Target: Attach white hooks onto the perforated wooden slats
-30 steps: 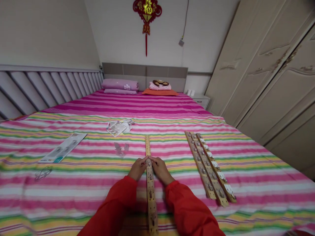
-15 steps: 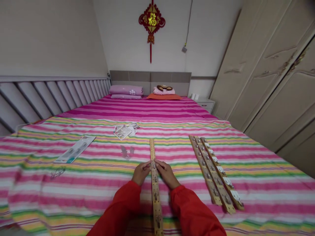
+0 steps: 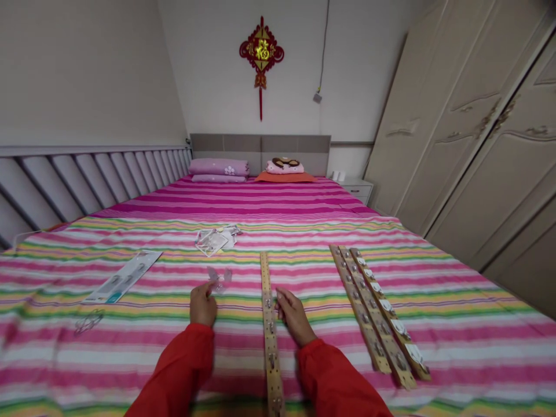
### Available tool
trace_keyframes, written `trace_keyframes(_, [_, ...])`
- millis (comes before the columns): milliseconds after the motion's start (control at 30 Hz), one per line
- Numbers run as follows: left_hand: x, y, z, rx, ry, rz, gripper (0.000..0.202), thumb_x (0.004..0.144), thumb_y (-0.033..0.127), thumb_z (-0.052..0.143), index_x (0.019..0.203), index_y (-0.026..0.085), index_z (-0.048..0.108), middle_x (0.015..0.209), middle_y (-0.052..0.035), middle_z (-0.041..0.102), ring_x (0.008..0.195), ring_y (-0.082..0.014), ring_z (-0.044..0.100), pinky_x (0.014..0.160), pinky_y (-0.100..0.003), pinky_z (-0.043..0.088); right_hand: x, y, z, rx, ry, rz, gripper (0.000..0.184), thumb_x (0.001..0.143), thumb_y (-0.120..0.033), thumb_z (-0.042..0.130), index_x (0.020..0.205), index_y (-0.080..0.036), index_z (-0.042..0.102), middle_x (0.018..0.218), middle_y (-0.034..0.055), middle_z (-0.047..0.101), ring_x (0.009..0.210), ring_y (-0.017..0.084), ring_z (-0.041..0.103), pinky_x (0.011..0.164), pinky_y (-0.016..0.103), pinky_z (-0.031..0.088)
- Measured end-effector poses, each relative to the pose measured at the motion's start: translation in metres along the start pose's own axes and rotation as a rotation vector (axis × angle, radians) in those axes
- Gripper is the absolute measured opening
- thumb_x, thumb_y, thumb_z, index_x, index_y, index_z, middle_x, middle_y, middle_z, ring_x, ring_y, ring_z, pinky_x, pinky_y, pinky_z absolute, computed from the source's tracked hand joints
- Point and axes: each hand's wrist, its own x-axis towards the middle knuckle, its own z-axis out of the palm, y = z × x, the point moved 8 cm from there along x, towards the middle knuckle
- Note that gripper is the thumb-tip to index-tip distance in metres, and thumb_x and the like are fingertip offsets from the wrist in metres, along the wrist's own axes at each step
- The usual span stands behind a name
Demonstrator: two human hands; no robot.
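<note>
A long wooden strip (image 3: 266, 336) with metal clips or rings along it lies lengthwise in front of me. To its left, my left hand (image 3: 203, 304) is closed in a pinch at the near left edge of a small clear plastic piece (image 3: 221, 279), which lies on the striped sheet. Just right of the strip is my right hand (image 3: 295, 313), thumb and fingers pinched together beside a metal clip (image 3: 268, 303). Whether anything small is between those fingers is hidden.
Several similar strips (image 3: 369, 313) lie to the right, one bearing white pieces. Further left are a flat clear package (image 3: 124, 277) and thin wire loops (image 3: 89, 321). Crumpled packaging (image 3: 217, 238) sits beyond the plastic piece. A slatted rail (image 3: 87, 182) borders the bed's left side.
My left hand has left the strip and moved left to the clear plastic piece. My right hand has drawn slightly away from the strip. The view has shifted a little.
</note>
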Motion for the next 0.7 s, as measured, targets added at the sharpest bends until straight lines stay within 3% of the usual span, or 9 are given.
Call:
trace_keyframes(233, [0.002, 0.005, -0.004, 0.045, -0.015, -0.002, 0.024, 0.064, 0.033, 0.053, 0.074, 0.019, 0.070, 0.081, -0.0093, 0.070, 0.081, -0.0263, 0.063, 0.080, -0.038, 0.049, 0.000, 0.001, 0.000, 0.007, -0.001, -0.005, 0.055, 0.069, -0.055, 0.067, 0.106, -0.014, 0.065, 0.053, -0.0039, 0.055, 0.042, 0.009, 0.041, 0.040, 0.021, 0.027])
trace_keyframes(467, [-0.007, 0.024, -0.017, -0.067, -0.041, 0.001, 0.033, 0.059, 0.045, 0.061, 0.074, 0.018, 0.072, 0.078, -0.0083, 0.067, 0.079, -0.0239, 0.060, 0.075, -0.037, 0.050, 0.002, 0.004, -0.002, 0.040, -0.008, 0.002, 0.052, 0.068, -0.055, 0.068, 0.100, -0.014, 0.066, 0.054, -0.0042, 0.056, 0.040, 0.007, 0.040, 0.038, 0.020, 0.026])
trace_keyframes(700, [-0.031, 0.052, 0.020, -0.522, -0.331, -0.357, 0.049, 0.046, 0.050, 0.078, 0.080, 0.016, 0.071, 0.083, -0.0081, 0.074, 0.082, -0.0218, 0.066, 0.078, -0.033, 0.050, 0.004, 0.003, -0.003, 0.095, 0.006, 0.034, 0.044, 0.065, -0.052, 0.071, 0.088, -0.014, 0.069, 0.056, -0.0039, 0.057, 0.038, 0.006, 0.040, 0.036, 0.019, 0.026])
